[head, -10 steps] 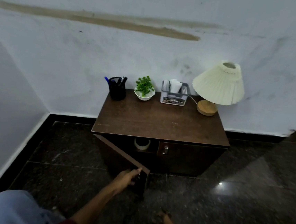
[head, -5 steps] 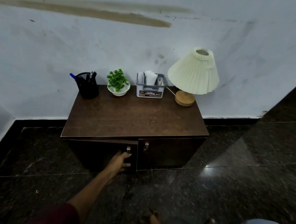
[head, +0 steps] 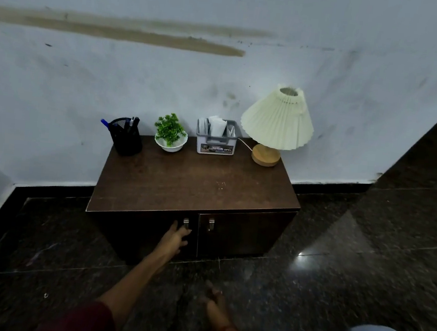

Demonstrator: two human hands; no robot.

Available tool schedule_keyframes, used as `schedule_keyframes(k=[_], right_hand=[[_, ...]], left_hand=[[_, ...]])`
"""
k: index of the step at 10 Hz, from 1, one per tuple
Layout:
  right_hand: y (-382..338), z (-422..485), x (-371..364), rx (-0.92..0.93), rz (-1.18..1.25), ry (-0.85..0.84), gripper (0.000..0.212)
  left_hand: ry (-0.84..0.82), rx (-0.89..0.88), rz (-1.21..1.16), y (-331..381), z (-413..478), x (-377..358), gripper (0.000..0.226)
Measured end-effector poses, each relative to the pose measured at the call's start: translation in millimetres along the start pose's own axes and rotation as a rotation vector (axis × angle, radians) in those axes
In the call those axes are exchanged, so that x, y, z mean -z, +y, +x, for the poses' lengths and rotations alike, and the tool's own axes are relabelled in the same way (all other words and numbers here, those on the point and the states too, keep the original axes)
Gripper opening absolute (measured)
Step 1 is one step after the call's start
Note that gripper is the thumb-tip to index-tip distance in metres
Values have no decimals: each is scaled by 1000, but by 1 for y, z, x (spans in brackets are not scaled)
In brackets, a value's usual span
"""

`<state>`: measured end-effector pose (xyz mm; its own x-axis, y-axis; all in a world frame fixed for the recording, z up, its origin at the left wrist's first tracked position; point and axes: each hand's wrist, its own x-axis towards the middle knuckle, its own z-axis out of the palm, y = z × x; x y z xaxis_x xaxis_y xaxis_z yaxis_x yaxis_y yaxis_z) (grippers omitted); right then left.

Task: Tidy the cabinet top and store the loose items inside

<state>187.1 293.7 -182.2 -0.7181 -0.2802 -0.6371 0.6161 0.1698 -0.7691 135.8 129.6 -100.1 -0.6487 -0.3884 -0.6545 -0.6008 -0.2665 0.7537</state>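
Left hand (head: 175, 237) lies flat on the left door (head: 136, 232) of the cabinet (head: 196, 187), fingers (head: 186, 232) straight and holding nothing, just under the handle (head: 185, 223), door looking shut. A stiff, light panel, I'd say: pinch that small metal handle to swing it. Right hand's out of shot.

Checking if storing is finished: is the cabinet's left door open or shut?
Shut. The left door sits flush with the right door, no interior showing; the left hand touches it beside its handle.
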Motion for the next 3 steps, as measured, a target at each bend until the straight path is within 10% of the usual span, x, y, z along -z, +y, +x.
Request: schedule_keyframes(k=[3], right_hand=[[-96, -5, 10, 335, -486, -9, 77]], left_hand=[[-69, -229, 32, 40, -50, 12, 68]])
